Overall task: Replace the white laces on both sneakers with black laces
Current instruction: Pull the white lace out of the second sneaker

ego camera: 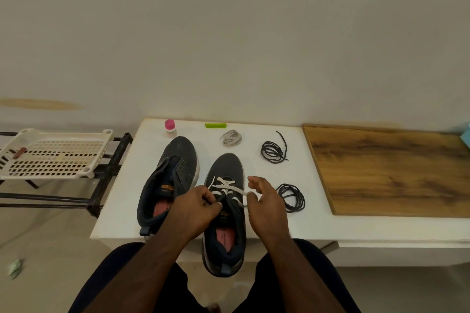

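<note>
Head view: my left hand (201, 207) pinches the flat white lace (225, 187) in the dark grey fabric sneaker (225, 213); my right hand (264, 204) hooks its other run. That sneaker overhangs the white table (279, 226); I judge a hard tug could tip it off. Beyond my right fingers (253, 181) lie two black lace coils (273, 151); left, the unlaced sneaker (169, 183).
</note>
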{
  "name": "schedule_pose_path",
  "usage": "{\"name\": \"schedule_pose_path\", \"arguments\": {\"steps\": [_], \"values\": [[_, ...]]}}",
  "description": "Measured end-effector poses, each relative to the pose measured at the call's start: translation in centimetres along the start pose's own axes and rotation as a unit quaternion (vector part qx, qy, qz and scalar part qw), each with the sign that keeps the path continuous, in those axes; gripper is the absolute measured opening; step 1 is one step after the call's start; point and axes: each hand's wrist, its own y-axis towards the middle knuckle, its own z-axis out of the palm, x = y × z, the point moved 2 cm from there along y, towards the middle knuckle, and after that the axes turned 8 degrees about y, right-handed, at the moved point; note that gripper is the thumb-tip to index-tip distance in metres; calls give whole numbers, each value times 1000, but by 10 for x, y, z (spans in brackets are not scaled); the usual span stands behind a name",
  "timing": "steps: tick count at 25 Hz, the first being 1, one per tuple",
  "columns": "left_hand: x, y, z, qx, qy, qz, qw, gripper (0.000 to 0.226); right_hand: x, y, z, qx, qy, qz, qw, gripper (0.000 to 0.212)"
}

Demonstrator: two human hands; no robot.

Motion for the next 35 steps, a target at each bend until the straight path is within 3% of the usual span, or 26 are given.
{"name": "schedule_pose_path", "arguments": {"steps": [3, 5, 7, 10, 16, 21, 28, 35], "values": [[-4, 1, 4, -25, 29, 30, 999, 20, 4, -4, 3, 30, -2, -17, 999, 41], [-6, 2, 7, -36, 49, 53, 997, 25, 5, -9, 12, 112, 3, 21, 994, 48], [-7, 2, 9, -34, 55, 62, 996, 25, 3, -15, 23, 149, -70, 6, 986, 58], [-5, 3, 8, -29, 55, 65, 996, 21, 2, -13, 28, 80, -131, -22, 988, 43], [10, 6, -7, -33, 47, 39, 998, 22, -13, -6, 18, 47, -60, 45, 996, 30], [-9, 2, 10, -20, 120, 190, 974, 53, -14, -5, 21, 58, -42, 23, 997, 25], [-21, 7, 14, -96, 151, 192, 965, 14, -12, -6, 26, 36, -39, 19, 998, 22], [-20, 12, 6, -100, 104, 134, 980, 13, -16, -8, 24, 4, -55, 28, 998, 23]]}}
